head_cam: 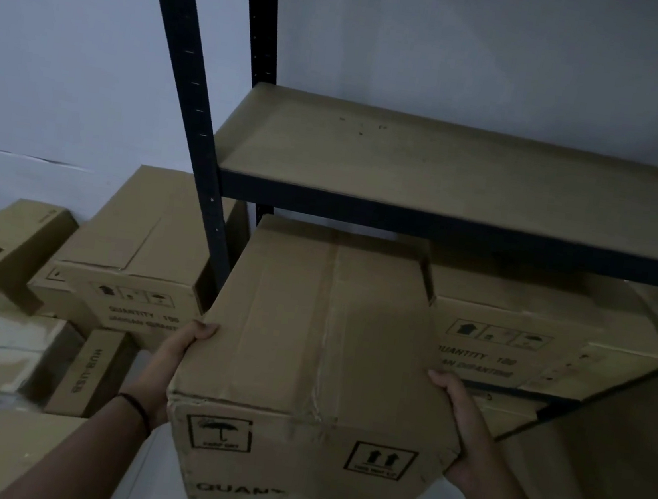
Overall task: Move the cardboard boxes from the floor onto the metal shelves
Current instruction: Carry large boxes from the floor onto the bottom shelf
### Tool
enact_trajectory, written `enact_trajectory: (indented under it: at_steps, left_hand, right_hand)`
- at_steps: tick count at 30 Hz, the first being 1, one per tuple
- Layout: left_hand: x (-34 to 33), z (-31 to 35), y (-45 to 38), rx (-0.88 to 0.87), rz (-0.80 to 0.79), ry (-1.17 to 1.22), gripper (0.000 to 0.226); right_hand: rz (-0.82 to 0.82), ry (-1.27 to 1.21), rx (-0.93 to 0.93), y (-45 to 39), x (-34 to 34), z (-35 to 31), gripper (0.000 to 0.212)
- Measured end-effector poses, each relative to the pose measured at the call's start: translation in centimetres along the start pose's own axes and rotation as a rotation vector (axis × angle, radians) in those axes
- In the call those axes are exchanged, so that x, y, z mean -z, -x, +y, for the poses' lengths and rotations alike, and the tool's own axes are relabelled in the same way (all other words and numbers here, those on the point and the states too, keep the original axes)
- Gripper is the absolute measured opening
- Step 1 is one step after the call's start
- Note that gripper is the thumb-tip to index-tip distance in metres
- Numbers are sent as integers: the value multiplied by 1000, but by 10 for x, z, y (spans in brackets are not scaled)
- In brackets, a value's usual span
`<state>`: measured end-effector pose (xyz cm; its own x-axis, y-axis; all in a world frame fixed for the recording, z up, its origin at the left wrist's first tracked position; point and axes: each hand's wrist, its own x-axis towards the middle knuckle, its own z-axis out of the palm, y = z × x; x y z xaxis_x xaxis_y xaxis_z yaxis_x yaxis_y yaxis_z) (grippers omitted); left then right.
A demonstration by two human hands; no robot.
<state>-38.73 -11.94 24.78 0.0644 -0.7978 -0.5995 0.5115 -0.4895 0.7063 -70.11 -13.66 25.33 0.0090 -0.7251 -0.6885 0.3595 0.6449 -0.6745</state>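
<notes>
now | cardboard box (313, 356) between hands | left hand (175, 359), right hand (463, 426) gripping sides

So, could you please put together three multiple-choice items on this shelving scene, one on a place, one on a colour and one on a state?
1. Where is the box that both hands hold?
A. In front of the rack, below the bare shelf board
B. On the floor
C. On the bare shelf board

2. What colour are the rack's uprights?
A. White
B. Red
C. Dark, near black

3. How is the held box's top?
A. Flaps open
B. Taped shut along the middle seam
C. Cut away

Key: 1 A, the left hand and right hand carry it beneath the bare shelf board; 2 C, the posts look near black; 3 B, tape runs down the seam.
</notes>
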Motion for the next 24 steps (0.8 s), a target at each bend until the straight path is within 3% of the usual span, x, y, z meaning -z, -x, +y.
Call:
enact_trajectory:
  at_steps: [3, 6, 9, 12, 15, 21, 24]
  left_hand:
    - [4, 3, -5, 22, 13, 38, 28]
    - [4, 2, -5, 21, 3, 8, 26]
    - [-4, 7, 2, 10, 15, -67, 26]
    - [6, 6, -4, 61, 90, -158, 53]
    - [11, 0, 8, 211, 96, -396, 84]
    - [10, -18, 15, 0, 26, -475, 63]
    - [11, -27, 5, -92, 91, -383, 59]
  right_hand:
    - [2, 57, -27, 1, 2, -3, 41]
    - [-5, 271, -156, 12, 4, -2, 61]
    - [37, 267, -149, 15, 2, 3, 63]
    - [106, 229, -40, 12, -1, 9, 47]
    - [143, 237, 6, 9, -1, 14, 42]
    - [199, 271, 139, -3, 2, 31, 45]
    - [232, 480, 278, -10, 1, 41, 66]
